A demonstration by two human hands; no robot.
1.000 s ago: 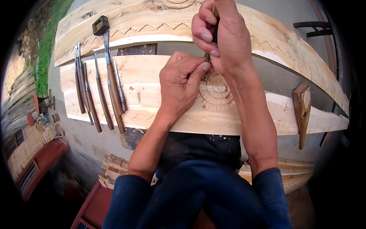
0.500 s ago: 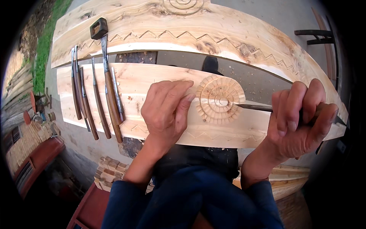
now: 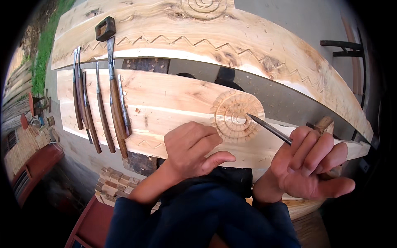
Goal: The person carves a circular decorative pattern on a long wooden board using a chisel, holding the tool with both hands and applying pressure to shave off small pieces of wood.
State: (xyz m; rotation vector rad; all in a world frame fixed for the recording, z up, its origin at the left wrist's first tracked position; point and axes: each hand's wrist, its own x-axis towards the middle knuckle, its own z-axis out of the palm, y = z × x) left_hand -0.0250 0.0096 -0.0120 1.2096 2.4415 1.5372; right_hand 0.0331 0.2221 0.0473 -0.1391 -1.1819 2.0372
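Note:
My right hand (image 3: 310,165) grips a steel chisel (image 3: 269,130), fingers curled round it and thumb stretched out. The chisel’s tip rests at the carved rosette (image 3: 235,101) on the nearer pale board (image 3: 169,95). Lower left of the rosette, my left hand (image 3: 192,153) is empty over the board’s near edge, fingers bent and thumb held apart. Several wood-handled chisels (image 3: 98,107) lie crosswise on the board’s left part. Behind my right hand a wooden mallet (image 3: 325,124) is partly hidden.
A farther board (image 3: 256,45), carved with zigzags and a spiral, lies beyond. A black square tool head (image 3: 105,29) rests on it. Small wood blocks (image 3: 113,186) lie at lower left, by a red wooden frame (image 3: 89,223). A dark metal rail (image 3: 341,43) is at right.
My right hand has swung down to the right, turning the chisel to lie slanted toward the rosette. My left hand has come away from the chisel, moved nearer me and spread its thumb.

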